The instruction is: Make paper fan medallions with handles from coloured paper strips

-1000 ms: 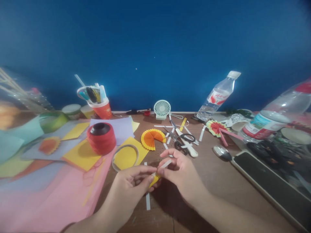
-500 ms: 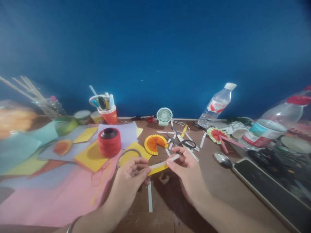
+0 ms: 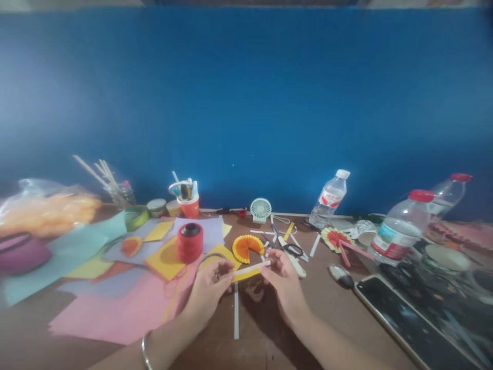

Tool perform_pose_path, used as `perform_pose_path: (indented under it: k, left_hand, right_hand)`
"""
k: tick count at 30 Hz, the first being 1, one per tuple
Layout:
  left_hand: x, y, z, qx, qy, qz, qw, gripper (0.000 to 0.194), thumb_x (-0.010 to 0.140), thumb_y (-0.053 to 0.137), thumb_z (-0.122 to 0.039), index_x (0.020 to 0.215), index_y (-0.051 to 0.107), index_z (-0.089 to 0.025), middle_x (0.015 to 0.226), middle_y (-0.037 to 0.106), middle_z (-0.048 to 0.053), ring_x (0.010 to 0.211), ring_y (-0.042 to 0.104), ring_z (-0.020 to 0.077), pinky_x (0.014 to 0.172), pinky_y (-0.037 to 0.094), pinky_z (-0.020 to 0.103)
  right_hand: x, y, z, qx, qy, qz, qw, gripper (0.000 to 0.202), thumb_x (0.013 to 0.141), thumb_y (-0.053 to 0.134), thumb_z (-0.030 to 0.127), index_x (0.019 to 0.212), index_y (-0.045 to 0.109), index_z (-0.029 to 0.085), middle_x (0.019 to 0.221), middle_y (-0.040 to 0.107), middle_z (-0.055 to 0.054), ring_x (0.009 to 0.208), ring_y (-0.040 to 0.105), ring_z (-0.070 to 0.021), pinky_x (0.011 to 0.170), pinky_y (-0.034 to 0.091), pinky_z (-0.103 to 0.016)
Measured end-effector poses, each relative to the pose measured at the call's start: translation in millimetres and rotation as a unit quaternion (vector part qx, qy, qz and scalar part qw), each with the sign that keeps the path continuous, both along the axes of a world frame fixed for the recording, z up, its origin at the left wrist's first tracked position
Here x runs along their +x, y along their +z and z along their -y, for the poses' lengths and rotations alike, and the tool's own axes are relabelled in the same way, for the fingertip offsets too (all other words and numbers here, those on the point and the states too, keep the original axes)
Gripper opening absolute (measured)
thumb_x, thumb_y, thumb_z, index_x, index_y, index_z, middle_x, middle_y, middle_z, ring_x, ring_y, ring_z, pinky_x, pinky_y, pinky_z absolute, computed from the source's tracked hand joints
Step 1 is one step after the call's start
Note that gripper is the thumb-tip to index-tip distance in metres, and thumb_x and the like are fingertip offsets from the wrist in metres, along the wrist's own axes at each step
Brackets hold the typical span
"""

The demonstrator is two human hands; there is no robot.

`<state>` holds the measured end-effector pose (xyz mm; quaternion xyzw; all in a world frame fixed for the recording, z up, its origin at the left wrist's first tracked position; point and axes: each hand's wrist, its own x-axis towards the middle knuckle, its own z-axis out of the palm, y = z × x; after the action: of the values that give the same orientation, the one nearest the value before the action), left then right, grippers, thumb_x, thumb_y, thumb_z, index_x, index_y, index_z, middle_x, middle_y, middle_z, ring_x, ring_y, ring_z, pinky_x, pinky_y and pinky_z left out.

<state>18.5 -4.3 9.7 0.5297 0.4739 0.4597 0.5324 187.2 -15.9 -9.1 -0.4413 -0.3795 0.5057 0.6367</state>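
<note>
I have the folded yellow paper strip (image 3: 248, 275), with a narrow white band (image 3: 254, 267) along its upper edge, stretched between my hands just above the tabletop (image 3: 319, 308). My left hand (image 3: 210, 281) pinches one end, thumb against fingers; my right hand (image 3: 284, 277) pinches the other. Below it lies a loose white strip (image 3: 236, 319), and beyond it the pleated paper fan (image 3: 246, 248).

I judge the paper to be nearly weightless, a little stiff along the folded length but quick to crease or tear if I squeeze or tug. The white band may be tape backing, so its edge could feel slick or tacky. Best to take hold lightly at the two ends, leaving the middle flat.

A second ago my hands were close together, bunched around the paper; now they are well apart and its length shows. My view has tipped upward too, taking in more of the blue wall (image 3: 246, 103).
</note>
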Motion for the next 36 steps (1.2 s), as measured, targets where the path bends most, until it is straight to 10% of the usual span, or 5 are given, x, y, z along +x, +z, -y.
perform_pose_path:
  k: [14, 24, 36]
  left_hand:
    - [2.5, -18.8, -3.6, 0.093, -0.041, -0.08, 0.992, 0.024, 0.062, 0.063, -0.027, 0.083, 0.059, -0.015, 0.071, 0.065, 0.003, 0.073, 0.06, 0.0189, 0.068, 0.045, 0.029]
    - [1.2, -23.6, -6.7, 0.092, 0.015, -0.124, 0.988, 0.021, 0.053, 0.066, -0.029, 0.067, 0.055, -0.018, 0.051, 0.059, -0.003, 0.055, 0.057, 0.018, 0.054, 0.041, 0.027]
    - [-4.0, 21.1, 9.8, -0.028, -0.157, -0.1, 0.982, 0.052, 0.073, 0.038, -0.059, 0.098, 0.057, -0.017, 0.088, 0.066, 0.008, 0.073, 0.062, 0.017, 0.065, 0.046, 0.028]
  right_hand:
    - [-9.5, -16.2, -6.6, 0.083, -0.033, 0.055, 0.994, 0.046, 0.056, 0.06, 0.01, 0.097, 0.044, 0.022, 0.078, 0.052, 0.002, 0.062, 0.056, -0.0137, 0.059, 0.046, -0.026]
    - [-8.5, -11.2, -1.3, 0.111, -0.022, 0.078, 0.99, 0.042, 0.061, 0.059, 0.017, 0.099, 0.042, 0.02, 0.076, 0.06, 0.0, 0.065, 0.059, -0.0186, 0.063, 0.047, -0.032]
    - [-1.7, 5.1, 10.4, 0.168, 0.09, 0.104, 0.976, 0.032, 0.057, 0.062, 0.012, 0.087, 0.057, 0.019, 0.067, 0.058, 0.002, 0.067, 0.057, -0.0172, 0.063, 0.044, -0.027]
